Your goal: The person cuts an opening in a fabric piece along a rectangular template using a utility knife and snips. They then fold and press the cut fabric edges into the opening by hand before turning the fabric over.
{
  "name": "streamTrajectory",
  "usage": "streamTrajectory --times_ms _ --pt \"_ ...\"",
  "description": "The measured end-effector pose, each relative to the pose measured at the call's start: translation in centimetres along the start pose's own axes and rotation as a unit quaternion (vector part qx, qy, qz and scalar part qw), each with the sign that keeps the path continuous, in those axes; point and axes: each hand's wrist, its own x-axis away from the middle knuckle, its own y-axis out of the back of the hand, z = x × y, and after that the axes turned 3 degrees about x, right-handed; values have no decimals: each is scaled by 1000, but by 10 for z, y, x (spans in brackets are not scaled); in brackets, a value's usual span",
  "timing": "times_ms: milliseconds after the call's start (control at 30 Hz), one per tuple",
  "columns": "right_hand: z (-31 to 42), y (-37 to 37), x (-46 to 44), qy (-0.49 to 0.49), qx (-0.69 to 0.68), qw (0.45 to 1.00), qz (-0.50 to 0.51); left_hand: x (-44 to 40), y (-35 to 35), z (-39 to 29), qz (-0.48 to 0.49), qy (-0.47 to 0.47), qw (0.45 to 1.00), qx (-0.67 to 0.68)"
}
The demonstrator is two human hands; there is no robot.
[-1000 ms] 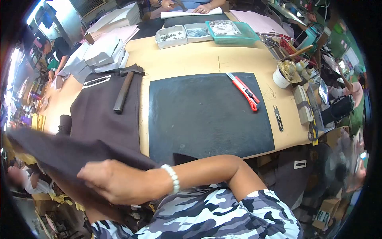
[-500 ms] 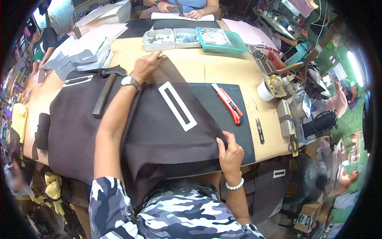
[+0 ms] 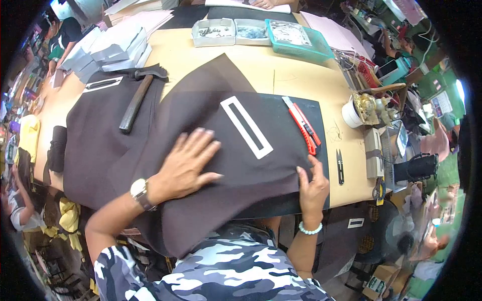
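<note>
A dark brown cloth panel lies partly over a black mat. Attached to the panel is a white rectangular frame with a long slot. My left hand rests flat on the cloth, fingers spread, left of the frame. At the panel's right edge, my right hand pinches the cloth between thumb and fingers. Just above that hand, a red utility knife lies on the mat. Left of the panel, a hammer rests on more dark cloth, which carries another white frame.
Thread snips lie at the right. Small parts fill a white tray and a teal tray at the back. Stacked white pieces stand back left. A white pot stands at the right. Across the table is another person's hand.
My left hand has let go of the panel's far corner and come down flat onto the cloth. The far part now lies lower. My right hand stays at the right edge.
</note>
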Motion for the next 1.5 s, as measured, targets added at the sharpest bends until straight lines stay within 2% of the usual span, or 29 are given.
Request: streamTrajectory --times_ms 133,233,333,367,467,533,600,667,733,867,933,1000,1100,1267,1333,1367,1467,1500 --pt "-18 9 -3 -14 -52 998 20 63 -5 36 -103 212 958 -167" --pt "-18 8 -2 26 -29 999 7 95 -26 60 -171 324 925 -103" --pt "-16 9 0 22 -27 999 -2 98 -33 63 -207 284 935 -51" --pt "-15 9 2 29 -17 999 -5 94 -34 62 -230 244 939 -74" --pt "-16 9 8 49 12 999 -15 81 -28 91 -214 145 961 -96" --pt "-16 9 9 61 24 998 -22 61 -17 111 -187 133 959 -166" --pt "-16 7 10 59 22 998 -21 32 8 91 -142 178 948 -224" --pt "-18 6 9 58 13 998 -26 3 24 64 -183 110 961 -179" --pt "-20 4 9 59 7 998 -37 -20 25 26 -160 7 983 -91" --pt "-15 12 12 1 60 998 -28 -31 -7 -56 -24 -148 986 72" --pt "-19 17 12 -13 93 994 -48 -26 -36 -79 13 -206 976 65" --pt "-32 21 15 -1 134 987 -88 -19 -49 -86 48 -229 971 45" --pt "-49 20 20 -29 124 989 -79 -13 -47 -84 30 -198 979 48" --pt "-46 20 18 -43 84 993 -66 6 -52 -105 27 -244 968 -60" --pt "-47 19 18 -37 84 993 -68 12 -57 -117 49 -236 969 -46" --pt "-48 19 18 -36 86 993 -69 10 -59 -121 43 -239 965 -95" --pt "-46 21 17 -30 70 995 -66 -9 -57 -135 41 -212 976 23" --pt "-46 22 15 -31 67 995 -64 -14 -56 -138 10 -225 973 45"
